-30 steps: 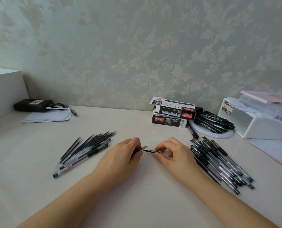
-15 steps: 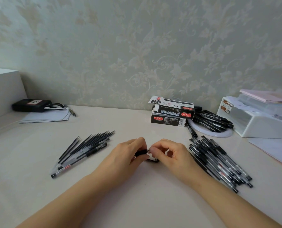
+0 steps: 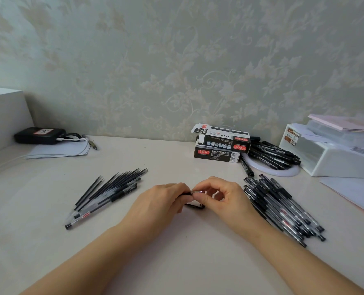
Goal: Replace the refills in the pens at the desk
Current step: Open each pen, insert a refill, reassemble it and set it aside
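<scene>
- Left hand (image 3: 159, 201) curled round the pen (image 3: 187, 193), mid-surface; right hand (image 3: 221, 196) pinched its tip.
- Light, slim, slick plastic, probably: best gripped at the barrel, not the fine point.

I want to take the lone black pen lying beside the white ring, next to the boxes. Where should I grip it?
Pinch the lone black pen at mid-barrel, hand coming from above. It lies flat, its far end between the stacked boxes and the white ring, its near end towards the big pen pile.

Home desk: floral wallpaper (image 3: 177, 60), pen boxes (image 3: 221, 143), storage drawers (image 3: 325, 158).
</scene>
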A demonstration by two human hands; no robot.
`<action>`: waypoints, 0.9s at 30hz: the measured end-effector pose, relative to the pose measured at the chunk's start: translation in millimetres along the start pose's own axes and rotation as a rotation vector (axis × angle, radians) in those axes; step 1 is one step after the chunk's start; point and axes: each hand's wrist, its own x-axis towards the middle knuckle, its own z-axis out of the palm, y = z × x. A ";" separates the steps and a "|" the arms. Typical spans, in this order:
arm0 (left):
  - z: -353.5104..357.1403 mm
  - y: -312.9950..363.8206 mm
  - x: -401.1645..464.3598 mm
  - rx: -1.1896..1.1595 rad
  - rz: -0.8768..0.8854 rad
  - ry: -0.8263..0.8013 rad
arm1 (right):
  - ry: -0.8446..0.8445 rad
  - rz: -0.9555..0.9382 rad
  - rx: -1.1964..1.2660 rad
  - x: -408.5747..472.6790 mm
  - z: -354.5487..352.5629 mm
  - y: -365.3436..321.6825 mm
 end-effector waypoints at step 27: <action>0.0 0.2 -0.1 0.020 -0.021 0.038 | -0.017 0.039 0.025 1.4 -0.4 2.4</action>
